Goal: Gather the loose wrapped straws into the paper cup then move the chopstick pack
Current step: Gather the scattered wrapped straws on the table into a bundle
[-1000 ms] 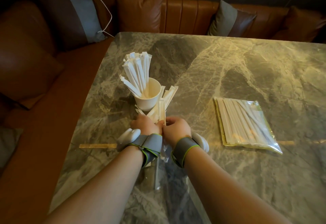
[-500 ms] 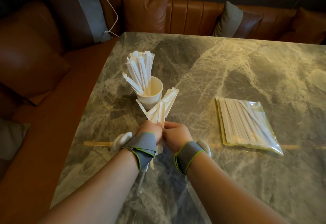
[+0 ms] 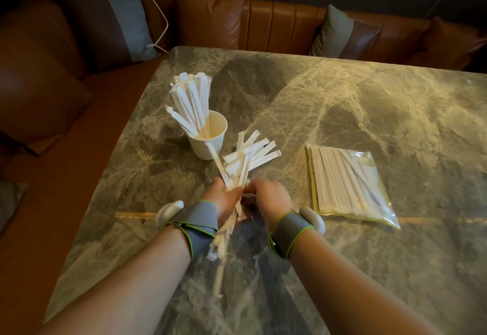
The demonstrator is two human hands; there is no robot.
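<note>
Two forearms entering from the lower edge, meeting at frame centre over a marble table (image 3: 369, 113) that fills most of the view; brown leather bench (image 3: 276, 26) along the upper edge. Chopstick pack (image 3: 350, 187), clear bag lying flat at centre right, long axis running roughly top to bottom, just beside and right of the right hand (image 3: 268, 197); nearer that hand than the other. Paper cup (image 3: 210, 144) upright at upper centre-left, holding a standing sheaf of wrapped straws (image 3: 189, 102) leaned to its left wall, right half of the mouth free. Loose bundle of wrapped straws (image 3: 245, 160) fanned up and to the right from the left hand (image 3: 224, 197), lower ends trailing below the wrist toward the bottom of the frame. Left hand closed around the bundle's middle; right hand curled against it at the same spot, fingers blurred, exact grip not discernible. Cup above and slightly left of the bundle, near its upper ends; bundle axis tilted right of the cup mouth, so judged to need lifting and righting before insertion. Pack untouched.
</note>
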